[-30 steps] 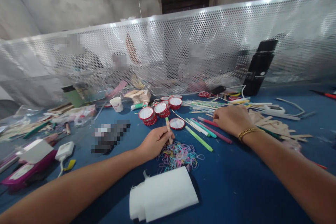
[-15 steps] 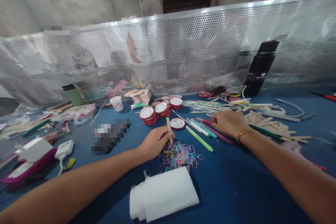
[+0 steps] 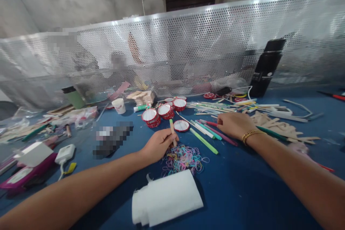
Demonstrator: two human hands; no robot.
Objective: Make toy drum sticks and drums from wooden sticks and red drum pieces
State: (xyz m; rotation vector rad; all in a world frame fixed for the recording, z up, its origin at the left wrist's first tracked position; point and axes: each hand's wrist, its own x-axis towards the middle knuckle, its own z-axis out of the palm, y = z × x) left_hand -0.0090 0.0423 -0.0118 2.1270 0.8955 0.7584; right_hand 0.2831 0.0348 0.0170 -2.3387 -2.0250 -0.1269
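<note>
A flat wooden craft stick [image 3: 171,129] with a green-coloured upper end stands nearly upright, pinched in my left hand [image 3: 159,145]. Just below those fingers lies a loose heap of coloured rubber bands [image 3: 185,160]. My right hand [image 3: 234,125], a gold bracelet at its wrist, reaches over a row of felt-tip pens with its fingertips closed at the end of a red pen [image 3: 211,123]. Beside it lie a light green pen [image 3: 204,141] and several white, teal and purple ones. A shallow dish with a red rim [image 3: 181,125] sits between my hands.
Red-and-white cups [image 3: 151,118] stand farther back, near a paper cup [image 3: 119,106]. A folded white cloth [image 3: 167,199] lies in front. Wooden sticks [image 3: 272,125] are piled on the right. A perforated metal screen [image 3: 188,50] and a black bottle [image 3: 267,68] bound the back.
The view has shifted very slightly. Both hands keep practically the same places, the left still with the craft stick and the right still at the red pen.
</note>
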